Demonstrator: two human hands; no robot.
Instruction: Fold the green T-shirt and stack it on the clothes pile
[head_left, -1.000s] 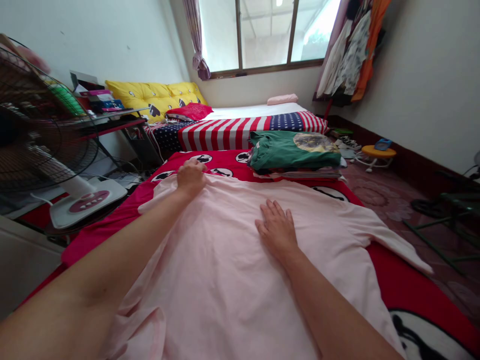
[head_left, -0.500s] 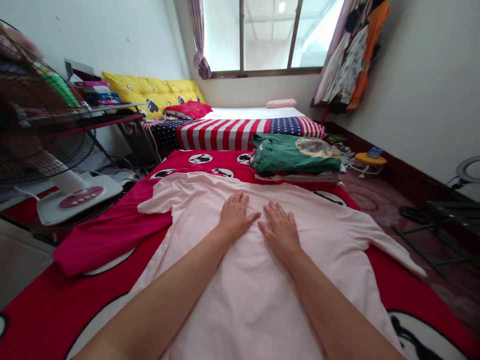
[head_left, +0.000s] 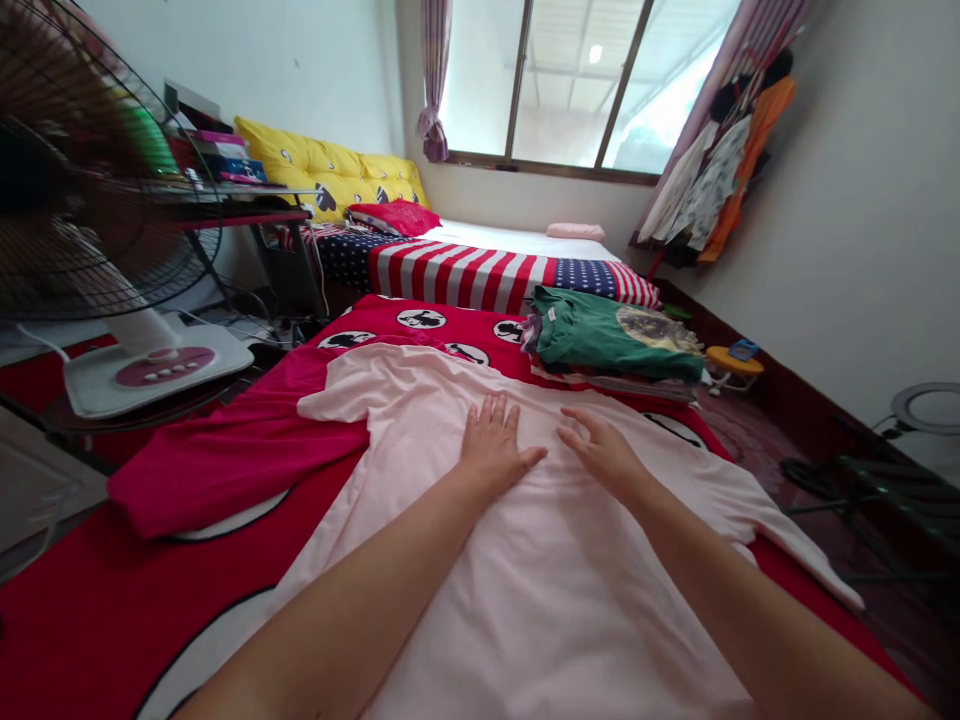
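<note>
A pale pink shirt (head_left: 517, 590) lies spread out across a red patterned bedcover (head_left: 82, 620), its sleeves reaching to both sides. My left hand (head_left: 495, 450) rests flat on the upper middle of the shirt, fingers spread. To its right, my right hand (head_left: 604, 455) is turned more on its side, fingers apart and holding nothing; whether it touches the cloth I cannot tell. Under the shirt's left sleeve lies a magenta garment (head_left: 240, 460). Beyond the shirt sits a stack of folded clothes with a green shirt (head_left: 585, 330) on top.
A white-based fan (head_left: 157, 365) stands at the left, near a desk with boxes (head_left: 225, 160). A second bed with a striped cover (head_left: 457, 272) is at the back under the window. On the right are a yellow stool (head_left: 735, 362) and a dark green folding chair (head_left: 900, 500).
My right hand has moved right, away from my left hand, and turned onto its side. My left hand stays on the shirt with fingers spread wider. The view has tilted.
</note>
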